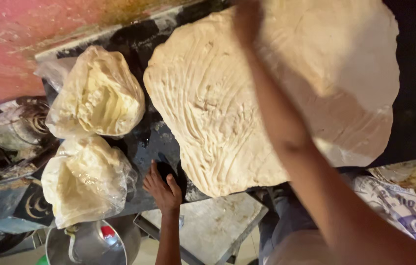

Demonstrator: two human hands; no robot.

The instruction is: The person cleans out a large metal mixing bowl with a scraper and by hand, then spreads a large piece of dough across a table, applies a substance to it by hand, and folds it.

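Right hand (247,19) pressed fist-like into huge dough mass (266,93) at far end of reach; finger state could not be told, blurred. Left hand (163,189) lay open, flat on dark counter (151,142), touching dough's near edge. Two bagged dough lumps (95,93) sat just left of left hand. Risk: dough overhung counter edge below right forearm; hard push might slide it off.

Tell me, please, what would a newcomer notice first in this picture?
First, the huge mass of pale dough covering most of the dark worktop, with the right hand pressing on its far side. Beside it, on the left, lie two clear plastic bags of dough. The left hand rests flat on the worktop's near edge.
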